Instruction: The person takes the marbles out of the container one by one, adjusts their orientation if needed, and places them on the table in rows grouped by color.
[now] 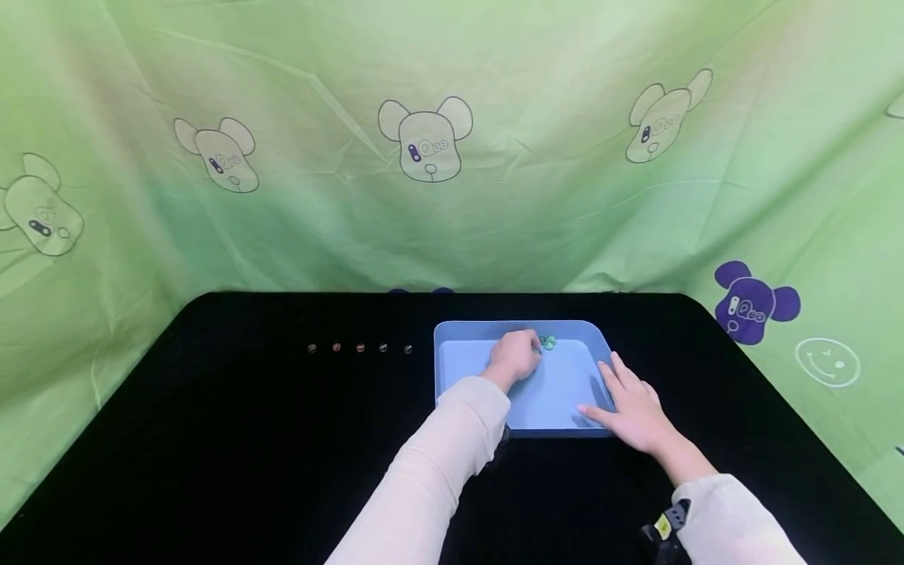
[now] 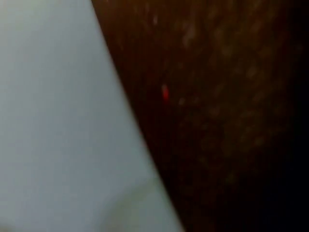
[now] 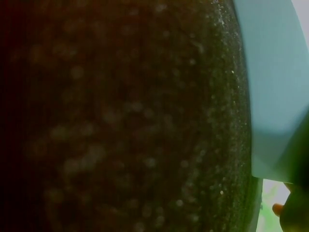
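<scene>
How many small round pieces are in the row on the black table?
5, on the table left of the tray: the first piece farthest left, then the second, third, fourth and fifth, nearest the tray. None in this row seems hidden.

Left grip [image 1: 515, 355] curled, right grip [image 1: 634, 404] splayed.

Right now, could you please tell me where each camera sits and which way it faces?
Head: on the head, facing forward and down; blue tray, left hand, right hand and sleeves show.
Left wrist: on that wrist, facing a blurred pale surface beside darkness; no hand clearly shows.
Right wrist: on that wrist, facing dark tabletop and tray; seemingly a fingertip shows.
Head and right wrist share tray and tabletop.
</scene>
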`<action>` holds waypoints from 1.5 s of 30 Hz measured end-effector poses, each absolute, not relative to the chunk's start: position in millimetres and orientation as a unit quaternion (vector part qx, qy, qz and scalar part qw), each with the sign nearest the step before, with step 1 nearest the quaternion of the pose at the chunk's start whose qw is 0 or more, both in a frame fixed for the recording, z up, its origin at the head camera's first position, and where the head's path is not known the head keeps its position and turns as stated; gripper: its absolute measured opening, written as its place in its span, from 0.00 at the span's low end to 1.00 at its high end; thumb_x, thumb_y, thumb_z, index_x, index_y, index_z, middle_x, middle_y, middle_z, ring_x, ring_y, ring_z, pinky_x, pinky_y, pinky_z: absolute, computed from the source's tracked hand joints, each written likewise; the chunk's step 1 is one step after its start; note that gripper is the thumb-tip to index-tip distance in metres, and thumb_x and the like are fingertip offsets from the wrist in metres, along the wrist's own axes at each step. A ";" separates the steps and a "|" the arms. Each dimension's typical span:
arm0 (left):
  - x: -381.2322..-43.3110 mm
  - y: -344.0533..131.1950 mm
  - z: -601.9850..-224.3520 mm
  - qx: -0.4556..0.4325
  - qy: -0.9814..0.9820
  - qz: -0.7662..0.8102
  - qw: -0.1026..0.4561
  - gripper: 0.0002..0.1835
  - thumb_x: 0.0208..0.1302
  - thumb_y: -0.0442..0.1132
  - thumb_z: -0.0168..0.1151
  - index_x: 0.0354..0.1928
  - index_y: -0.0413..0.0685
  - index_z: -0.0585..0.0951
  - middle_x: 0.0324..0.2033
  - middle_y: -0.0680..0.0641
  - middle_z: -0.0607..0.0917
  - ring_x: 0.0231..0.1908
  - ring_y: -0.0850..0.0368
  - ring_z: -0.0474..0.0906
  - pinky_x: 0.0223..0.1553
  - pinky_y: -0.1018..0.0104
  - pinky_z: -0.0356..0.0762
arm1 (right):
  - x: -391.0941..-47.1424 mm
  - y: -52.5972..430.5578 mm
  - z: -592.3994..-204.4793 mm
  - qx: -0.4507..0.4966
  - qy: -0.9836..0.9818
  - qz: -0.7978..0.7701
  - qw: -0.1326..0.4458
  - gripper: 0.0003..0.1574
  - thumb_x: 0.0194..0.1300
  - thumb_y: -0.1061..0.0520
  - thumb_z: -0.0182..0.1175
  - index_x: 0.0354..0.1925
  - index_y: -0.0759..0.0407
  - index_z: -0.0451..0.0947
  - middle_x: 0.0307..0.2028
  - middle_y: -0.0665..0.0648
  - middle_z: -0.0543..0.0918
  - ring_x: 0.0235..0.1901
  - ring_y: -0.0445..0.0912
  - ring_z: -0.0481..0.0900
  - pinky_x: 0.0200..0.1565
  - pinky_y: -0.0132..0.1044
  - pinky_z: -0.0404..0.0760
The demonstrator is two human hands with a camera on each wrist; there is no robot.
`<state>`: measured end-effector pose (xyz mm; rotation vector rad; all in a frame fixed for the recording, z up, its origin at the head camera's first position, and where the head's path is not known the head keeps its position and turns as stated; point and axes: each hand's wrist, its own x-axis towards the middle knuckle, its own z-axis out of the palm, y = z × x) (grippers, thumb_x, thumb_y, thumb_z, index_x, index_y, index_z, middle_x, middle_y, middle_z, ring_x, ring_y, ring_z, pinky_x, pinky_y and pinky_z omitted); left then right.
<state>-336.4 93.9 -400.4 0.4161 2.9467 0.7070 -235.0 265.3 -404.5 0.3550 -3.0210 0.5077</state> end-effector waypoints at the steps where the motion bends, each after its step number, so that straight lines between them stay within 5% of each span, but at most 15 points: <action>1: -336.6 93.4 -400.6 0.134 0.958 0.248 0.047 0.06 0.55 0.42 0.57 0.36 0.58 0.78 0.35 0.60 0.78 0.37 0.64 0.72 0.34 0.71 0.68 | -235.3 265.6 -404.8 0.115 -0.979 0.164 0.029 0.53 0.54 0.36 0.52 0.60 0.74 0.49 0.61 0.73 0.43 0.59 0.64 0.44 0.51 0.61 0.45; 8: -335.4 85.6 -401.2 0.159 0.930 0.329 0.038 0.03 0.51 0.39 0.61 0.30 0.54 0.78 0.25 0.58 0.75 0.28 0.65 0.71 0.30 0.74 0.67 | -236.5 267.3 -406.0 0.121 -0.978 0.167 0.024 0.53 0.54 0.36 0.51 0.60 0.74 0.48 0.61 0.73 0.42 0.59 0.64 0.43 0.51 0.61 0.45; 19: -307.9 60.8 -380.4 0.141 0.842 0.516 0.061 0.04 0.51 0.34 0.61 0.31 0.48 0.78 0.24 0.57 0.75 0.27 0.66 0.69 0.28 0.76 0.67 | -236.6 268.9 -409.5 0.125 -0.978 0.168 0.025 0.53 0.54 0.36 0.51 0.60 0.74 0.48 0.61 0.74 0.43 0.59 0.65 0.43 0.50 0.62 0.44; 45: -265.1 -20.9 -368.8 0.176 0.777 0.604 0.012 0.08 0.54 0.35 0.59 0.37 0.43 0.77 0.32 0.51 0.77 0.33 0.60 0.72 0.35 0.71 0.70 | -236.2 268.2 -406.0 0.133 -0.975 0.174 0.029 0.53 0.54 0.37 0.52 0.60 0.74 0.48 0.62 0.73 0.42 0.59 0.65 0.43 0.50 0.62 0.45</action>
